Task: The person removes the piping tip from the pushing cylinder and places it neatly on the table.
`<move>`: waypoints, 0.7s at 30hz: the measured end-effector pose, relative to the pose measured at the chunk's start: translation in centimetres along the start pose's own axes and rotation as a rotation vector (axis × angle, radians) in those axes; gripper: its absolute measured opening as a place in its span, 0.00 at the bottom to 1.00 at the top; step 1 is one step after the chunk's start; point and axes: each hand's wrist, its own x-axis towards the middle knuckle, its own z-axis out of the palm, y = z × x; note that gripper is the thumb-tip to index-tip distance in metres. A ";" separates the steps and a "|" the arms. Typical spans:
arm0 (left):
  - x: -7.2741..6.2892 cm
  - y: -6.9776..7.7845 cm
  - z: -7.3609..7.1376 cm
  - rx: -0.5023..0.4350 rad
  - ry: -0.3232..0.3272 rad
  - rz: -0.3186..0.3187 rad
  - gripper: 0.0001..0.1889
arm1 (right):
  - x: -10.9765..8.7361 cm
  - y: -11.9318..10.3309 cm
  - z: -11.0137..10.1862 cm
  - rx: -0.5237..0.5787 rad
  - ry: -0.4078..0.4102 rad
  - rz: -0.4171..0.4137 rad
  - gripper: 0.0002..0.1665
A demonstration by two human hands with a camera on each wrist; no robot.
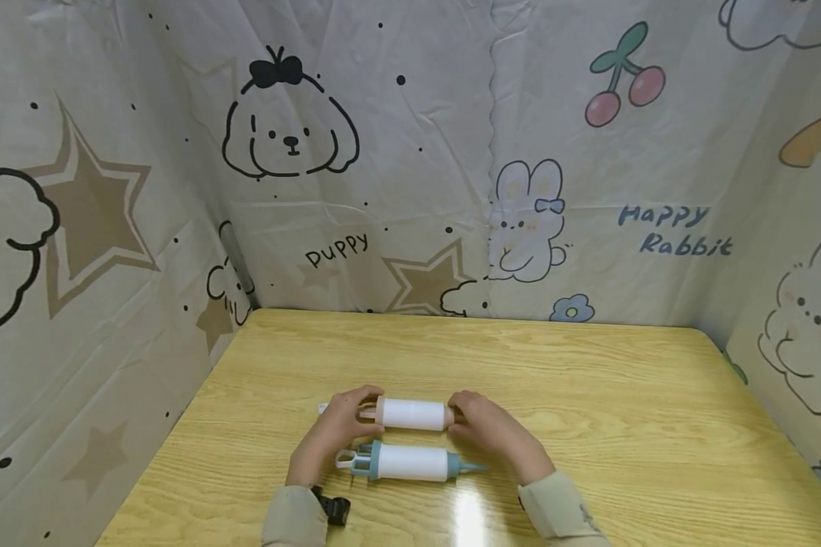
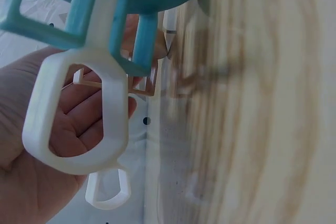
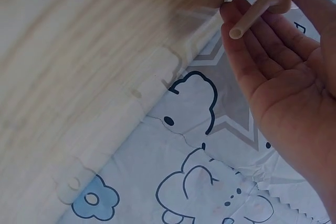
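Two large plastic syringes with white barrels lie side by side across the table. The farther syringe (image 1: 413, 414) has peach end caps. My left hand (image 1: 345, 416) holds it at the plunger end, fingers and thumb on either side of the peach collar. At the other end my right hand (image 1: 487, 425) pinches the nozzle cap between thumb and fingers; the peach nozzle (image 3: 253, 17) points out over the palm. Nearer to me is the blue-green-capped syringe (image 1: 413, 463), its pointed nozzle to the right. Its white plunger ring (image 2: 115, 114) partly hides my left palm.
Both syringes are on a wood-grain table (image 1: 588, 380). Printed cloth (image 1: 424, 114) with cartoon animals hangs behind it and at both sides. A black wrist device (image 1: 335, 509) sits by my left cuff.
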 end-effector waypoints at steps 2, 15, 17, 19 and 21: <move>0.0 0.0 0.0 -0.008 -0.004 0.015 0.31 | 0.1 0.0 0.0 -0.009 0.002 0.000 0.07; -0.2 0.5 -0.6 -0.016 0.009 0.043 0.31 | -0.4 0.2 -0.1 0.051 0.092 0.028 0.13; -0.3 0.8 -0.8 -0.003 0.019 0.049 0.31 | -0.5 0.2 -0.2 0.058 0.111 0.029 0.13; -0.4 1.1 -1.0 0.015 0.034 0.062 0.31 | -0.5 0.2 -0.2 0.075 0.126 0.037 0.14; -0.4 1.4 -1.1 0.031 0.054 0.071 0.31 | -0.6 0.1 -0.3 0.088 0.134 0.050 0.16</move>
